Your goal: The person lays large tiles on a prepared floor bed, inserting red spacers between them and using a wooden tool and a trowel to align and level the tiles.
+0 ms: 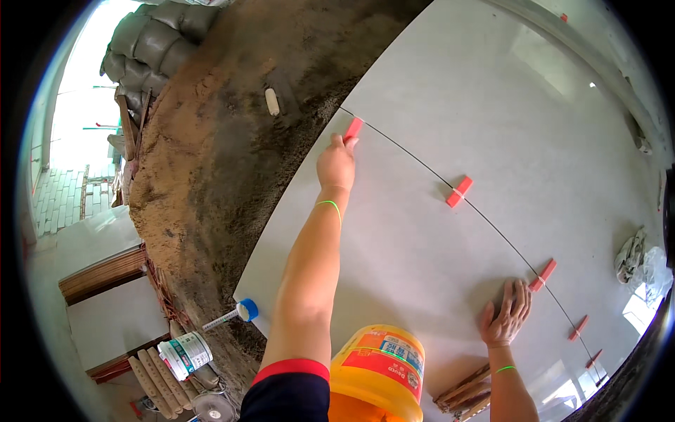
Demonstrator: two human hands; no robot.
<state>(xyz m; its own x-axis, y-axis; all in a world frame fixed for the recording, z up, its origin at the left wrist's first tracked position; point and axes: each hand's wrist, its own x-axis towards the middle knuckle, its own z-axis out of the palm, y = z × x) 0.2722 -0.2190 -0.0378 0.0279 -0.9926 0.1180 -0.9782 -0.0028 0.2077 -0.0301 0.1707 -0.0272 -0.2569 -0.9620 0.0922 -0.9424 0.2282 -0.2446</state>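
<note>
Left hand (336, 163) pinches one of five red wedges (354, 127) along one seam (408, 150); right hand (507, 318) spread.

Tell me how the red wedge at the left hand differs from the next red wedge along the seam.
The near wedge is gripped by the left hand; the next wedge is untouched. The near wedge is partly covered by that hand; the next wedge shows whole, with a pale strip across it. The near wedge sits closer to the brown ground than the next wedge. Both are red and lie at the seam.
</note>
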